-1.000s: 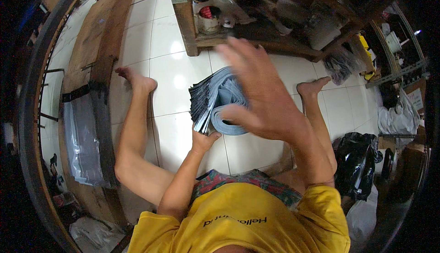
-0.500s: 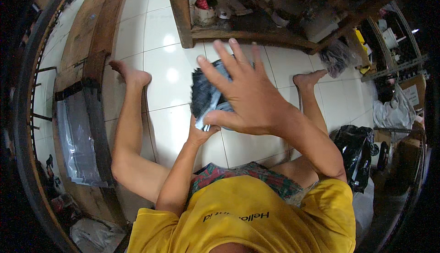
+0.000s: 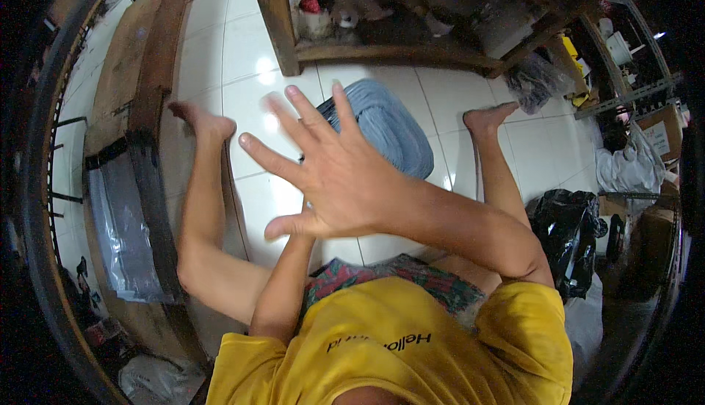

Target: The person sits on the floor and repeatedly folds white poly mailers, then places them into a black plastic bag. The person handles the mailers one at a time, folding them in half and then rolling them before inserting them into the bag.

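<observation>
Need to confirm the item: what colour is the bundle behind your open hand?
Blue-grey bundle, clearest in the head view.

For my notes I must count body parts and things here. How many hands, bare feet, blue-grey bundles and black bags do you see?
Hands showing: 1, the open right hand; the left hand is hidden behind it
Bare feet: 2, left foot, right foot
Blue-grey bundle: 1
Black bag: 1
Total: 5

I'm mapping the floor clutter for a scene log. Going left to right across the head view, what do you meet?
Clear plastic sheet on the brown board → left foot → right hand, spread open in front of the blue-grey bundle → right foot → black plastic bag → cardboard boxes.
</observation>
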Demonstrator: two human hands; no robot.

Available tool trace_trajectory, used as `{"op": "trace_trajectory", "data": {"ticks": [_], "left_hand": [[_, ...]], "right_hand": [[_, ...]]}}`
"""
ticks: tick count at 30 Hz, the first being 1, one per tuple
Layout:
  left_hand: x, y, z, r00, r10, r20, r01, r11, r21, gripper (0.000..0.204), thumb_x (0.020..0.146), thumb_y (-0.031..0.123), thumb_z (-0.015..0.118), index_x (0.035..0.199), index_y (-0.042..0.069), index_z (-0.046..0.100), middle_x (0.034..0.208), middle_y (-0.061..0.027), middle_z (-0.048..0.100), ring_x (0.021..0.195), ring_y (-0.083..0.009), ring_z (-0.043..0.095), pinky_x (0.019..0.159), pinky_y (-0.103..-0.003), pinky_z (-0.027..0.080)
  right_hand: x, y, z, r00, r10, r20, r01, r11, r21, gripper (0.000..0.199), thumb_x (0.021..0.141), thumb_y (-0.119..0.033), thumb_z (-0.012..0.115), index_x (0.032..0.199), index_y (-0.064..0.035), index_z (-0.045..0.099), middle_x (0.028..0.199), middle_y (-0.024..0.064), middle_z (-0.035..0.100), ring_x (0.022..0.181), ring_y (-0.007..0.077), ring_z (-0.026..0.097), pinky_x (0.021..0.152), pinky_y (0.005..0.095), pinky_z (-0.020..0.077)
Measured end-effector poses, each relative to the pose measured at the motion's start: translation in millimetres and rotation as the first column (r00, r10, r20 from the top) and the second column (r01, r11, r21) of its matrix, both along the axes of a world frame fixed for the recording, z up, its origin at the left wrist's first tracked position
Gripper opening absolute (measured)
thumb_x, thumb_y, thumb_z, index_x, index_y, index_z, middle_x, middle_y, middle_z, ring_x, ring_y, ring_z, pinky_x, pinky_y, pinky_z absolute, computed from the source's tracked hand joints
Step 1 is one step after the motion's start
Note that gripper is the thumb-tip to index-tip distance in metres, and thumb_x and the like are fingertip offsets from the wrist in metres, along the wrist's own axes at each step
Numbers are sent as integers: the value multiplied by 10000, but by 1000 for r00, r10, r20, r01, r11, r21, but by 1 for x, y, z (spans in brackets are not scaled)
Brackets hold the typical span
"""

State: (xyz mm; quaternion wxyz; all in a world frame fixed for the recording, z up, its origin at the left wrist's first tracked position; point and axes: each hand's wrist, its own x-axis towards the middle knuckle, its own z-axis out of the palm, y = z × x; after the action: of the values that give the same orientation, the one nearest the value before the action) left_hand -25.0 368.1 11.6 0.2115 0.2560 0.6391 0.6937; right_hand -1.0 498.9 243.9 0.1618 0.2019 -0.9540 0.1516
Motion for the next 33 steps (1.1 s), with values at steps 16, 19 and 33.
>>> {"op": "trace_trajectory", "data": {"ticks": [16,19,33], "left_hand": [[0,9,-63,989,-47,-137,28,990,-137,1457,519,179,979,1597,37,9,1493,-220,443,1366,-347,469,1169,-414,347],[-7,15,-46,996,-43,-80,40,998,-39,1412,565,190,965,1596,33,13,1490,-217,447,1366,-339,473,1164,-415,353],[-6,11,-2,997,-59,38,64,990,-127,1394,574,199,965,1591,14,30,1472,-231,467,1351,-322,496,1142,-408,381]], "right_hand": [[3,68,24,969,-244,-40,248,956,154,1041,816,-806,515,1571,-114,329,1591,334,230,1445,561,237,1097,774,157],[2,36,15,994,-103,32,96,979,182,1045,812,-818,496,1575,-126,322,1586,334,248,1452,553,234,1099,775,153],[5,55,41,990,-122,-73,125,991,46,1041,809,-792,546,1581,-133,315,1591,338,224,1470,564,163,1112,769,102]]}}
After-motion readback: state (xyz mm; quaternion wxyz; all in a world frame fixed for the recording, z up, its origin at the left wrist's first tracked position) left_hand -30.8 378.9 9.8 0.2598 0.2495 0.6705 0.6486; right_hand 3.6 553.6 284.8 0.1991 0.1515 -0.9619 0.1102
